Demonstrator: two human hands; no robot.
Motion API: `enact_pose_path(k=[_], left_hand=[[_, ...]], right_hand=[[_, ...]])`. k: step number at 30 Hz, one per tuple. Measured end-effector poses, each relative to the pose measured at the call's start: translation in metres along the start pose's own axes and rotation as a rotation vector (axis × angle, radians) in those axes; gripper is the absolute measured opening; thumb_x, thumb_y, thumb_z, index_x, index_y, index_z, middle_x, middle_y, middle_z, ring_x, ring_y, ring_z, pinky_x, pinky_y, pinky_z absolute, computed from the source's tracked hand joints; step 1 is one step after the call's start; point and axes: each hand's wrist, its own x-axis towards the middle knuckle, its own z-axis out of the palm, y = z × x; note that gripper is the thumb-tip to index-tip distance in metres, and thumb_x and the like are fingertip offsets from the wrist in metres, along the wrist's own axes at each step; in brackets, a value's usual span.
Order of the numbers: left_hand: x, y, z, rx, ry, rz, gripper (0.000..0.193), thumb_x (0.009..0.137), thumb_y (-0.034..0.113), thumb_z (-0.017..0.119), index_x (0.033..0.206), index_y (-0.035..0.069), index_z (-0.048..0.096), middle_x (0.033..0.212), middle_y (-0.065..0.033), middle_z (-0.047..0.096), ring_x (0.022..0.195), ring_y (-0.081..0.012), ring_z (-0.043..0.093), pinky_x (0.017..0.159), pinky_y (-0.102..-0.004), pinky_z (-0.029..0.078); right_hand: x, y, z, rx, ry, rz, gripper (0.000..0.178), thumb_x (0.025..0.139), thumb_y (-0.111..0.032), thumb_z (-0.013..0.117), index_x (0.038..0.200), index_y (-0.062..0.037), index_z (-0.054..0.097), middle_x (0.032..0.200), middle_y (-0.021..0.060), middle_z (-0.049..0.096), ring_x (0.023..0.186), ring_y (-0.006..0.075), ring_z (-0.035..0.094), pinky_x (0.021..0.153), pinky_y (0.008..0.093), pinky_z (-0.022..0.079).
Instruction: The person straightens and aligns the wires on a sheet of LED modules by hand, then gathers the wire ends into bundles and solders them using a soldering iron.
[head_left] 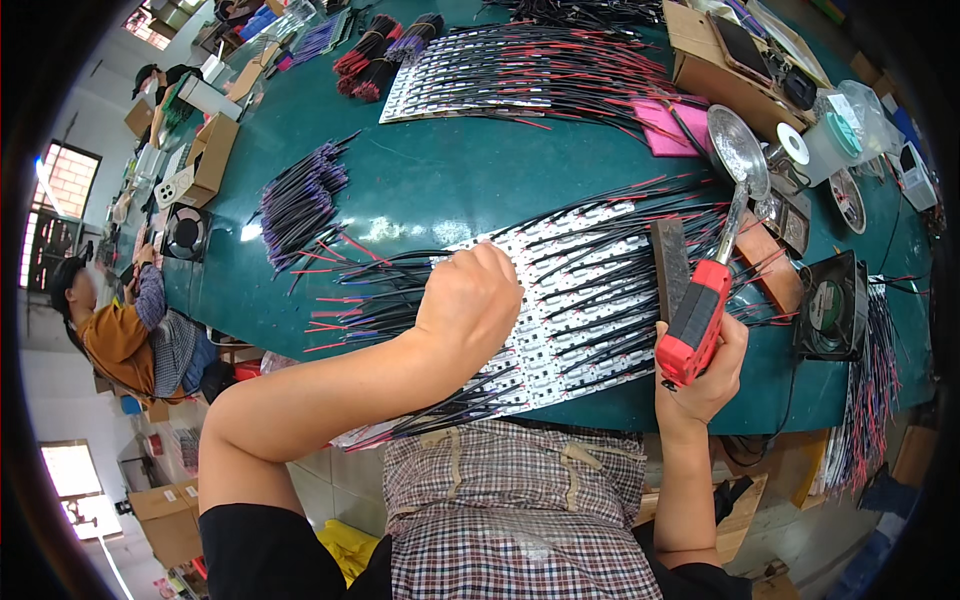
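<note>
My left hand (470, 295) is closed in a fist over a panel of white circuit boards (540, 345); whatever its fingers pinch is hidden beneath it. Black wires with red ends (600, 300) run out from both sides of this panel. In my right hand (715, 380) is a red and black soldering gun (695, 325), gripped by its handle. Its metal barrel points away from me and reaches the lower edge of a round metal dish (738, 145). A dark flat bar (670, 268) lies across the wires, just left of the gun.
Behind lies a second wired panel (450, 75), with a purple-black wire bundle (303, 205) at left. A pink pad (672, 127), cardboard box (700, 60), solder spool (792, 144), orange-brown block (768, 265) and black fan (832, 308) crowd the right. Another person (125, 335) sits far left.
</note>
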Motion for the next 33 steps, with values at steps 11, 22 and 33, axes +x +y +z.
enact_pose_path(k=[11,22,33], left_hand=[[0.015,-0.018,-0.002,-0.035,0.089,0.139,0.037,0.083,0.028,0.070,0.107,0.000,0.068,0.081,-0.0057,0.057,0.079,-0.0208,0.056,0.066,-0.0337,0.044],[0.008,-0.016,-0.005,-0.089,-0.017,-0.029,0.054,0.082,0.038,0.073,0.111,-0.008,0.067,0.092,-0.0103,0.059,0.088,-0.0253,0.057,0.078,-0.0362,0.049],[-0.046,-0.015,0.017,-0.438,-0.039,-0.247,0.078,0.093,0.045,0.062,0.144,-0.009,0.040,0.153,-0.0289,0.038,0.145,-0.0441,0.033,0.118,-0.0565,0.024]], right_hand=[[0.002,-0.002,0.000,-0.005,0.017,-0.007,0.056,0.072,-0.005,0.084,0.120,-0.0017,0.055,0.101,0.0125,0.061,0.086,0.0306,0.063,0.074,0.0367,0.053],[0.002,-0.003,-0.003,0.001,-0.016,0.014,0.058,0.075,-0.009,0.088,0.122,-0.0030,0.055,0.104,0.0110,0.061,0.089,0.0281,0.064,0.079,0.0355,0.053],[0.002,-0.003,-0.004,-0.030,-0.038,-0.004,0.057,0.076,-0.010,0.088,0.122,-0.0022,0.054,0.104,0.0110,0.061,0.089,0.0272,0.063,0.078,0.0348,0.053]])
